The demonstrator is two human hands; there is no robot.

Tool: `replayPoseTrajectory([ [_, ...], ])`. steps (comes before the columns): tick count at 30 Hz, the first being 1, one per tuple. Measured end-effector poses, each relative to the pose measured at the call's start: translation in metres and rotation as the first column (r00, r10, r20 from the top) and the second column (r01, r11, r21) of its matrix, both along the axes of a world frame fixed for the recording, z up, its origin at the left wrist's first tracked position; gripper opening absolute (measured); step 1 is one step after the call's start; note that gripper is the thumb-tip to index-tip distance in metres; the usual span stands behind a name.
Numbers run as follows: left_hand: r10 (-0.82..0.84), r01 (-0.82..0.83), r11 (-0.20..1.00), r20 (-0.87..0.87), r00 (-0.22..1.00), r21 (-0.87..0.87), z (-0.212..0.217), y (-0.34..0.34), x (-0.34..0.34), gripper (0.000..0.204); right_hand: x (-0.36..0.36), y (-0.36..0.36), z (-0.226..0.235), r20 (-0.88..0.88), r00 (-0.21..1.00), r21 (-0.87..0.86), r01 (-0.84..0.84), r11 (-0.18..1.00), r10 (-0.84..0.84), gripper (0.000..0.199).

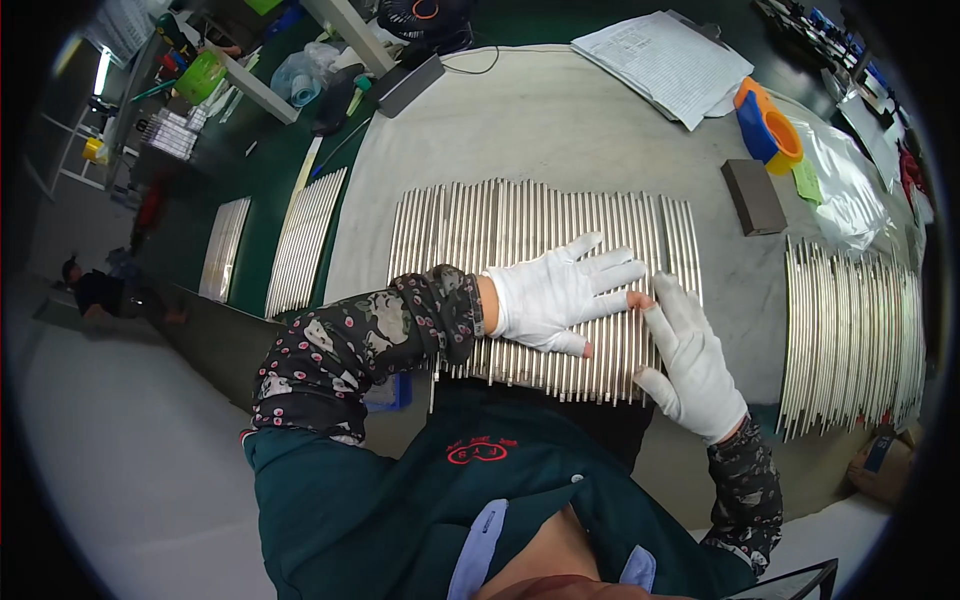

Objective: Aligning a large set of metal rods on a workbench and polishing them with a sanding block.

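Observation:
A wide row of thin shiny metal rods (470, 225) lies side by side on the pale tabletop in front of me. My left hand (560, 295), in a white glove with bare tips on the thumb and one finger, rests flat across the middle of the row, fingers spread. At the row's right part is my right hand (690, 360), also in a white glove, with its fingers stretched out over the rods and its thumb apart. Neither hand grips anything that I can see. Both hands hide part of the rods beneath them.
More rods (850, 340) lie at the right edge, with two smaller groups on the green surface at left. A dark block (754, 197), a blue-and-orange tape dispenser (768, 128), plastic bags and papers (660, 60) stand behind. A person (100, 290) is far left.

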State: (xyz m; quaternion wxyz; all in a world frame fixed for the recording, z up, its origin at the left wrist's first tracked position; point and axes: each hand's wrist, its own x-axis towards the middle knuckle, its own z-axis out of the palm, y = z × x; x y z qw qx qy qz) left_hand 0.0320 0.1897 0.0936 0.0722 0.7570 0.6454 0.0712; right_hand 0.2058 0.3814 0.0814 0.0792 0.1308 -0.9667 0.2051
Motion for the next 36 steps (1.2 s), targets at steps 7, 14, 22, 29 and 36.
replayPoseTrajectory([
  [7,-0.03,0.027,0.999,-0.117,0.993,-0.022,0.001,0.026,-0.019,0.08,0.013,0.02,-0.004,-0.106,0.979,-0.026,0.174,0.984,-0.176,0.055],
  [14,-0.039,0.073,0.986,-0.21,0.977,0.153,0.012,0.052,-0.01,0.074,0.013,-0.003,0.0,-0.327,0.903,-0.224,0.213,0.951,-0.279,0.037],
  [22,0.219,-0.163,0.932,-0.144,0.965,0.324,0.018,0.06,-0.045,0.072,0.024,-0.018,0.004,-0.371,0.861,-0.305,0.24,0.921,-0.348,0.036],
  [29,0.203,-0.2,0.97,-0.011,0.979,0.136,0.006,0.053,-0.078,0.07,0.023,-0.011,0.005,-0.336,0.893,-0.319,0.191,0.928,-0.3,0.042],
  [36,0.134,-0.133,0.981,0.003,0.991,0.143,0.001,0.052,-0.085,0.064,0.021,-0.01,0.009,-0.321,0.911,-0.274,0.172,0.946,-0.259,0.042],
])
